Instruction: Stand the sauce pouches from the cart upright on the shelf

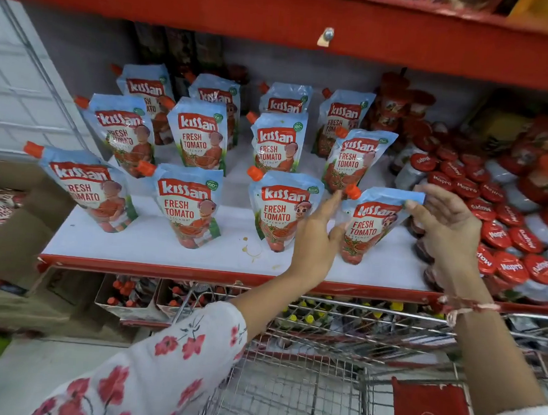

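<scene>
Currently on the white shelf board with a red front lip (pixel 165 251): twelve blue-and-red flexible tomato-ketchup pouches with orange screw spouts, standing in three rows of four; the pouch in hand is the near-right blue ketchup pouch (pixel 370 225), upright on the near row, leaning slightly right, its base on the shelf.

Left hand (pixel 317 236): fingers extended, pressed flat along the pouch's left edge, fingertip near the orange spout cap (pixel 352 191); steadying rather than clenching. Right hand (pixel 448 224): thumb and fingers pinching the flat top seal at its right corner; a light grasp.

Handling, by judgement: soft film body, filled with thick sauce, so moderately heavy low down and limp above; the gusseted base narrows and looks prone to tipping; the glossy film is likely slippery. Best hold: the stiff top seal or the rigid spout for lifting; flat palms on both sides for settling; avoid squeezing the belly.

Adjacent stock: red-lidded glass jars (pixel 491 235) packed to the right, just beside the pouch; a topple rightward would meet them. Small brownish stain (pixel 250 249) on the shelf, near front. Wire shopping cart (pixel 320 356) below; no pouches visible within it.
</scene>
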Available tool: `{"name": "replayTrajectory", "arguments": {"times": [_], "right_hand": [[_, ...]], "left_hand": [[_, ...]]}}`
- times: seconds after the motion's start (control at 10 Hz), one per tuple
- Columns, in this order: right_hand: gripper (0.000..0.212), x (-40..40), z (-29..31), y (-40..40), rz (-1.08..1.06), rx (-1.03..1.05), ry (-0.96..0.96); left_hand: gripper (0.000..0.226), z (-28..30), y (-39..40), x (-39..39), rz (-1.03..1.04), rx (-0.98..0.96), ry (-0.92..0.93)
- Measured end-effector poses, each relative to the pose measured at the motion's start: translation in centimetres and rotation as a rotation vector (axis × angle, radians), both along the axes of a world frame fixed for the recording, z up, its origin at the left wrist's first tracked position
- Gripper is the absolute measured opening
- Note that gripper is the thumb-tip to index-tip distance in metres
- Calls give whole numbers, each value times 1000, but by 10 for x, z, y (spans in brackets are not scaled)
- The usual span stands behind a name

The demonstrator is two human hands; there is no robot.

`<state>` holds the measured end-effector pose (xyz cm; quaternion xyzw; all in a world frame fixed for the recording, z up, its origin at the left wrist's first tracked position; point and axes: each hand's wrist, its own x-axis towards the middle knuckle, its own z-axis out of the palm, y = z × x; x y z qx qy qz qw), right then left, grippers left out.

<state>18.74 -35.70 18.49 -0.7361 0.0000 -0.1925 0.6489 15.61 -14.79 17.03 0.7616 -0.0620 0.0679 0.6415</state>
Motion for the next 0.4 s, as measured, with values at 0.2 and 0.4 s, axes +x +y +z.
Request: {"name": "replayTrajectory", "arguments": {"times": [0.2,0.4], "right_hand": [[38,-1,18,10,-35,-157,-17],[26,-25,62,36,-130,-360,-123]], "left_hand": [[58,21,13,-9,-112,175,4],[38,63,34,-24,-46,136,-176]]}}
